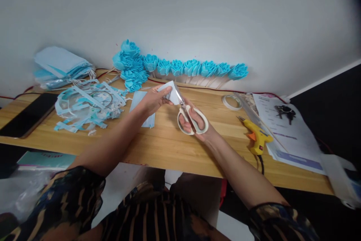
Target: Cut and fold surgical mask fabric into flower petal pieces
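Note:
My left hand (156, 99) pinches a small folded piece of pale mask fabric (172, 92) above the middle of the table. Through the white handles of a pair of scissors (193, 118) go the fingers of my right hand (197, 120). The blades point up and left and lie against the edge of the fabric; whether they are cutting through it I cannot tell. Beneath my left wrist, a light blue face mask (148, 120) lies flat on the wood, partly covered by the forearm.
Blue handmade flowers (177, 67) line the wall. Left are cut scraps (90, 102), a mask stack (60, 64) and a phone (28, 115). Right are a tape roll (232, 102), a yellow glue gun (257, 137), papers (299, 135) and keys (285, 111). The table's (175, 154) front edge faces me.

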A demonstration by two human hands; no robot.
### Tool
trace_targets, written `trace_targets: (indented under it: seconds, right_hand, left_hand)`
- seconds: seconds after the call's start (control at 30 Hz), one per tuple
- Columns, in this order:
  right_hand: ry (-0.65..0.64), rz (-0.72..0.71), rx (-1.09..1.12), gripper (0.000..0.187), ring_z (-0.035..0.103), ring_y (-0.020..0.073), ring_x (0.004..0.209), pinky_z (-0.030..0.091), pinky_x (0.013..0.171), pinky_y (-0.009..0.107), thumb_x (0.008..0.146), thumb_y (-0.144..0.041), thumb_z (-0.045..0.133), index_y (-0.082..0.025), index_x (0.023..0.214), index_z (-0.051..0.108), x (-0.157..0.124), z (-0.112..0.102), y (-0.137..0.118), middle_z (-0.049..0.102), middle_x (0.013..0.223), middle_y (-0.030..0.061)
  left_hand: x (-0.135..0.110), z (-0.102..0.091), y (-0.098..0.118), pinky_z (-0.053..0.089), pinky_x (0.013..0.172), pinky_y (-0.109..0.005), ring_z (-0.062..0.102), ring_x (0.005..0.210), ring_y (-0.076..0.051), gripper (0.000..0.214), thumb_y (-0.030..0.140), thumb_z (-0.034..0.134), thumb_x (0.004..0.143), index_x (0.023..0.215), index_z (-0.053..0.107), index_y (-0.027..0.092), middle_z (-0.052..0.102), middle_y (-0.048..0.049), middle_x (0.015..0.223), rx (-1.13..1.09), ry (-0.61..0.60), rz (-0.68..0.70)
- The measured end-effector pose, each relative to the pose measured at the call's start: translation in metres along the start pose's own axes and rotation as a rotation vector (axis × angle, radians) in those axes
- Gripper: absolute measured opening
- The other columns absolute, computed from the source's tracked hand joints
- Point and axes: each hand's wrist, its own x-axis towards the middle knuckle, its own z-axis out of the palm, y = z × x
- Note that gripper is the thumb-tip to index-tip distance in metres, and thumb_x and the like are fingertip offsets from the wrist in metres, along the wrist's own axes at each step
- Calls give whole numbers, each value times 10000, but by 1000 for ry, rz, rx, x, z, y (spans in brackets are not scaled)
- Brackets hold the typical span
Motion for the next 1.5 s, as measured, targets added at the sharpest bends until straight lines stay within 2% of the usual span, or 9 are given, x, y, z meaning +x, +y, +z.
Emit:
trace_targets:
  seconds: [0.13,0.27,0.47,0.73,1.03,1.17,1.5]
  right_hand:
    - [-62,14,-10,684,414,100,474,329,427,229,879,-590,682,-239,1424,465,-2,1,-2,566,619,-54]
    - [-65,23,-26,667,406,100,497,332,452,237,893,-589,664,-253,1432,460,-3,3,-3,603,673,-32]
    - [-42,17,-28,692,411,97,482,337,443,232,890,-592,667,-236,1439,444,-1,1,-3,610,664,-36]
    - [-45,-1,-27,659,438,95,480,352,422,216,885,-610,664,-216,1381,482,1,-2,-3,604,652,-38]
    - [32,-58,4,704,433,87,470,360,405,200,855,-577,717,-235,1416,465,1,-2,0,621,661,-38]
    - [28,-82,7,674,418,76,459,344,385,184,873,-557,708,-228,1413,473,1,-3,3,626,659,-40]
    - [35,-106,-27,757,360,52,410,306,346,169,853,-565,726,-202,1462,460,0,-1,0,604,623,-59]
  left_hand:
    - [0,2,1,551,510,-223,633,572,-110,367,355,911,676,840,700,104,691,-9,687,11,34,7]
    - [1,1,2,538,511,-216,630,559,-103,309,318,885,720,844,691,112,682,5,665,1,80,14]
    - [2,-2,-5,552,534,-229,647,593,-118,430,438,922,636,810,704,111,706,-16,700,44,-34,47]
    - [-2,4,-17,555,544,-217,651,629,-121,499,494,914,617,839,703,100,718,-41,739,102,-73,14]
    - [-4,10,-16,551,526,-220,640,600,-116,507,485,921,592,843,704,102,713,-26,714,64,-50,-15]
    - [-4,9,-16,548,529,-225,650,609,-125,516,490,922,586,851,703,106,715,-28,714,62,-59,-18]
    - [-3,8,-15,552,518,-211,642,593,-113,496,491,920,601,819,698,104,707,-24,698,57,-88,-12]
